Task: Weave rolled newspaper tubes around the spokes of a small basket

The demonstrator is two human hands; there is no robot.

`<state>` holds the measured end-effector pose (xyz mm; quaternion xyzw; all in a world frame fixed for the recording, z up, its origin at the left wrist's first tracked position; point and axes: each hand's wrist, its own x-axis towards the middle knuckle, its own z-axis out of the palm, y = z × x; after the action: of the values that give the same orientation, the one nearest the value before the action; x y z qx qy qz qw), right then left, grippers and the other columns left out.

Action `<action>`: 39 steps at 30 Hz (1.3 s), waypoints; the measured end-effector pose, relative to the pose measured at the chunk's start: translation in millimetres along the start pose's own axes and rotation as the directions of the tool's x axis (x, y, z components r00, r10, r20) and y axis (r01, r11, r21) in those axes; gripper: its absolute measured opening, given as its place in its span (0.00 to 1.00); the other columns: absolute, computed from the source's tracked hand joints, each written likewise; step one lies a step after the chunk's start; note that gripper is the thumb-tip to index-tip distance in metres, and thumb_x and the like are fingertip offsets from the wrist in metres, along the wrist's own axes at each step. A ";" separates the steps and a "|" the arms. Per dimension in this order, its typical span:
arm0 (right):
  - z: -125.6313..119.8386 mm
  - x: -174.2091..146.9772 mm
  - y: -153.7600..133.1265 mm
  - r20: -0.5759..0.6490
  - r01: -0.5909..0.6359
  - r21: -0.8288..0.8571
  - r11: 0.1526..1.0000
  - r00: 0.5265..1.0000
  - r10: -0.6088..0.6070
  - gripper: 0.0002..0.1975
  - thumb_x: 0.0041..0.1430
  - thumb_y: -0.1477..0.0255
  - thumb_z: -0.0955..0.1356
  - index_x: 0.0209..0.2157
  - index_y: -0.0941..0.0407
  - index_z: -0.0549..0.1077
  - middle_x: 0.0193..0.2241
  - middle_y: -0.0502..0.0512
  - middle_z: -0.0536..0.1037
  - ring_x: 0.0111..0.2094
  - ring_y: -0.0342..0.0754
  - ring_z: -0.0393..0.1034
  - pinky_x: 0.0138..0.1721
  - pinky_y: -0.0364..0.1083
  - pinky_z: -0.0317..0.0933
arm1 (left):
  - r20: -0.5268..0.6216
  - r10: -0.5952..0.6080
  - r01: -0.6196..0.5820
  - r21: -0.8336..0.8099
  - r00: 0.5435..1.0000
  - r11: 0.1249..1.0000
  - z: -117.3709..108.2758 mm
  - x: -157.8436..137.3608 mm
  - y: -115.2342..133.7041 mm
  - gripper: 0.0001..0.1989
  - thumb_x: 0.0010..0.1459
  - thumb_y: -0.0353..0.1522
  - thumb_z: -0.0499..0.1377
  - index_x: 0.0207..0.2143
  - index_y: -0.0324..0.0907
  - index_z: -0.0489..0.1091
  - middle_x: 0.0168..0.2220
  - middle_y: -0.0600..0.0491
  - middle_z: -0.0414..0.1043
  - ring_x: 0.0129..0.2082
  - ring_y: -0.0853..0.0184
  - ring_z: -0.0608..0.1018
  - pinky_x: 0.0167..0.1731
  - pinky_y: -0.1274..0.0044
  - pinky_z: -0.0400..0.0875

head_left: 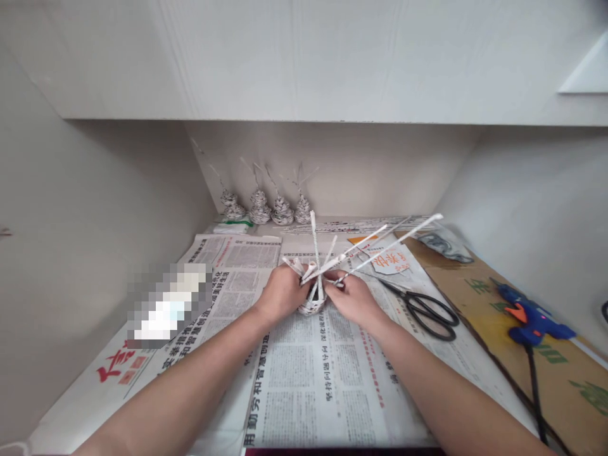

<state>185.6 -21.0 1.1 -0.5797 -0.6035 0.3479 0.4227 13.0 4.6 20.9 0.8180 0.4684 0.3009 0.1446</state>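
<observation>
A small round basket woven from rolled newspaper strips (312,308) is between my two hands, low over the newspaper-covered table. Several long paper strips fan up and out from its top, most of them leaning right. My left hand (284,292) is closed around the basket's left side, near the strip ends. On the right side, my right hand (352,296) pinches a rolled paper strip (394,249) that stretches toward the upper right. Parts of the fingertips are hidden behind the strips and the basket.
Black-handled scissors (430,310) lie right of my hands. Farther right, a blue glue gun (536,320) with a cord rests on cardboard (479,304). Several woven gourd shapes (259,208) stand along the back wall, beside a bundle of paper sticks (342,225). An overhanging panel (304,63) spans above.
</observation>
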 end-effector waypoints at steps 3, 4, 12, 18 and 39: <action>4.3 3.4 -0.3 0.039 -0.102 0.338 0.935 0.995 0.095 0.13 0.48 0.66 0.70 0.37 0.55 0.77 0.33 0.53 0.80 0.33 0.47 0.73 0.34 0.44 0.63 | 0.059 0.000 0.003 -0.051 0.998 0.999 0.5 0.0 -2.5 0.08 0.56 0.27 0.55 0.28 0.41 0.75 0.29 0.51 0.77 0.30 0.65 0.77 0.33 0.78 0.66; 5.3 4.0 -0.9 0.048 -0.125 0.408 0.904 0.992 0.115 0.13 0.47 0.66 0.71 0.35 0.56 0.77 0.32 0.53 0.80 0.31 0.46 0.73 0.33 0.43 0.63 | 0.068 0.000 0.004 -0.064 0.998 0.998 0.9 -0.1 -2.8 0.08 0.55 0.27 0.55 0.29 0.41 0.75 0.29 0.51 0.77 0.30 0.66 0.77 0.33 0.79 0.67; 7.6 2.1 2.1 -0.135 0.035 0.308 0.951 0.991 0.007 0.06 0.47 0.68 0.71 0.24 0.56 0.73 0.22 0.50 0.75 0.25 0.44 0.68 0.30 0.43 0.60 | -0.011 0.047 -0.047 0.027 0.999 0.999 4.9 -1.8 1.5 0.09 0.57 0.29 0.55 0.25 0.41 0.72 0.26 0.51 0.74 0.28 0.66 0.75 0.29 0.78 0.63; 3.1 -2.8 -5.0 -0.164 0.088 0.135 0.987 0.984 -0.065 0.03 0.49 0.71 0.69 0.23 0.54 0.73 0.22 0.50 0.75 0.26 0.47 0.68 0.30 0.44 0.60 | 0.003 -0.022 0.022 -0.010 1.000 1.000 3.1 -2.5 2.8 0.08 0.57 0.31 0.56 0.28 0.42 0.73 0.27 0.52 0.76 0.29 0.66 0.77 0.30 0.79 0.65; 4.1 -1.1 4.4 -0.099 0.187 -0.052 0.981 0.976 -0.192 0.05 0.51 0.72 0.67 0.30 0.54 0.76 0.26 0.50 0.79 0.27 0.47 0.73 0.30 0.44 0.65 | 0.004 -0.092 0.092 -0.067 0.996 0.993 1.8 -2.4 4.4 0.07 0.56 0.31 0.56 0.30 0.41 0.75 0.30 0.52 0.78 0.31 0.65 0.78 0.31 0.79 0.67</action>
<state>183.6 -21.4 -4.6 -0.5455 -0.6406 0.2627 0.4723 16.2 0.4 20.9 0.7905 0.4950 0.3090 0.1862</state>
